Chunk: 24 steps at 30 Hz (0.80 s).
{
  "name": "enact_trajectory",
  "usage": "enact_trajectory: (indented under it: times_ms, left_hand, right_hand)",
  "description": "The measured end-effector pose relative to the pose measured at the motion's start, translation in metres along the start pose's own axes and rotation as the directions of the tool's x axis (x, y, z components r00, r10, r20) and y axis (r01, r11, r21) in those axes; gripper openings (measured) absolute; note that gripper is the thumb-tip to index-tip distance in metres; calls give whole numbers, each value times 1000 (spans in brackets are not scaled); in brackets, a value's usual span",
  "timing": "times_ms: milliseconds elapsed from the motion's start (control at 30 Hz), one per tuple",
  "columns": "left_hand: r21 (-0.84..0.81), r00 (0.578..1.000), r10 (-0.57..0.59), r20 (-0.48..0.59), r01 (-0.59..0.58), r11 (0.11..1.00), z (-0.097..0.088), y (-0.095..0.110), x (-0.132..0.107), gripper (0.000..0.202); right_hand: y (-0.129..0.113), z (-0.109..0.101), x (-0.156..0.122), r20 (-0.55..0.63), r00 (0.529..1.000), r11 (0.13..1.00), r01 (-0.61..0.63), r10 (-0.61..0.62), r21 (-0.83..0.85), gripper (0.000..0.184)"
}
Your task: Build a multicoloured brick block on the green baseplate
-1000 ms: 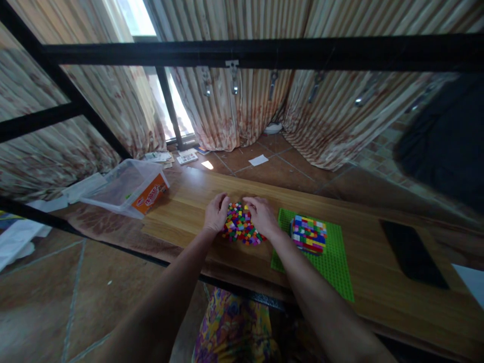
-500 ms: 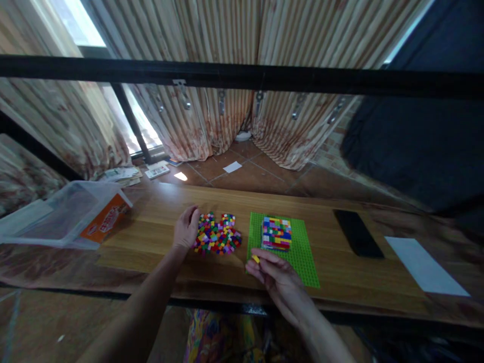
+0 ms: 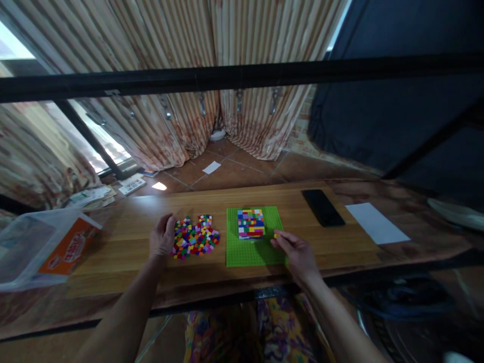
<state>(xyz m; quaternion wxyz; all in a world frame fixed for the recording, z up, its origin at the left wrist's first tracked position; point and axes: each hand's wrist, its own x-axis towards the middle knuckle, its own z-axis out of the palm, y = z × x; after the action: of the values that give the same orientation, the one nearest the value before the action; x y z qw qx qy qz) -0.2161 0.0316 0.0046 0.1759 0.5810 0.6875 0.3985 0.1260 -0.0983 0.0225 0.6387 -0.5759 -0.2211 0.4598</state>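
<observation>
head view: right fingers (image 3: 286, 236) tight on yellow brick (image 3: 276, 235), left fingers (image 3: 169, 225) loose beside brick pile (image 3: 194, 240)

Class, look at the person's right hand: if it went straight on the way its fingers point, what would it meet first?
Most likely the multicoloured block of stacked plastic bricks on the green studded baseplate, though how high the right hand is above it is unclear.

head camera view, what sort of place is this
Probably a room in a home: beige, striped, patterned fabric curtains hang close to a brown tiled floor, and a loose pile of small multicoloured toy bricks lies on a long light-brown wooden board.
</observation>
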Motion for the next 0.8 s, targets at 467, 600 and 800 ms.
enact_trajectory:
  times_ms: [467,600,800]
  left_hand:
    - [-27,1000,-12,0,12,1000,2,-3,1,49]
    - [-60,1000,-11,-1,11,998,3,-1,0,48]
    - [-42,1000,-4,-5,4,999,2,1,-2,44]
  right_hand:
    - [21,35,31,-89,928,899,321,-361,-298,27]
    - [29,40,31,-112,919,899,335,-377,-281,27]
    - [31,41,35,-107,934,918,307,-342,-252,24]
